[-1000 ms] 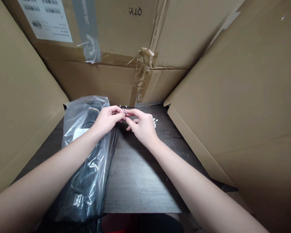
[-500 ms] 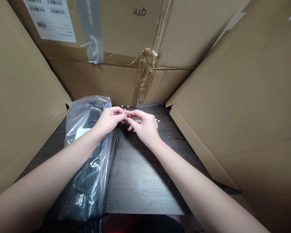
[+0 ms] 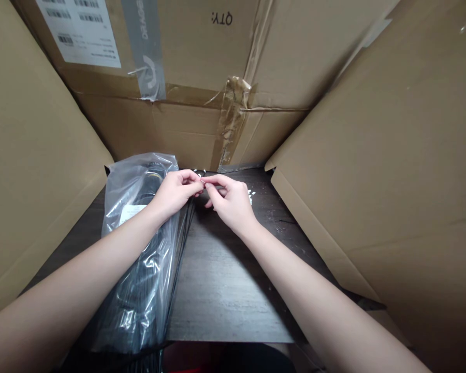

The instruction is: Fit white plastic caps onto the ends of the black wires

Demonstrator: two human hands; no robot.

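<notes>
My left hand [image 3: 177, 189] and my right hand [image 3: 232, 199] meet fingertip to fingertip over the far part of the dark table. Both are closed in a pinch on something small between them, too small and covered to name. Thin black cables [image 3: 184, 228] run from beneath my left hand toward the near edge. Under my left forearm lies a clear plastic bag [image 3: 149, 274] with dark coiled cable inside and a white label [image 3: 131, 213]. Small white pieces [image 3: 250, 197] lie scattered just right of my right hand.
A large cardboard box [image 3: 186, 124] with tape and a barcode label [image 3: 79, 33] stands behind the hands. Cardboard panels close in at left [image 3: 34, 145] and right [image 3: 392, 171]. A few white-tipped ends [image 3: 204, 171] lie by the box's base.
My right thumb has shifted slightly at the pinch, and the small light-coloured piece between the fingertips shows less. Otherwise both hands stay in nearly the same place.
</notes>
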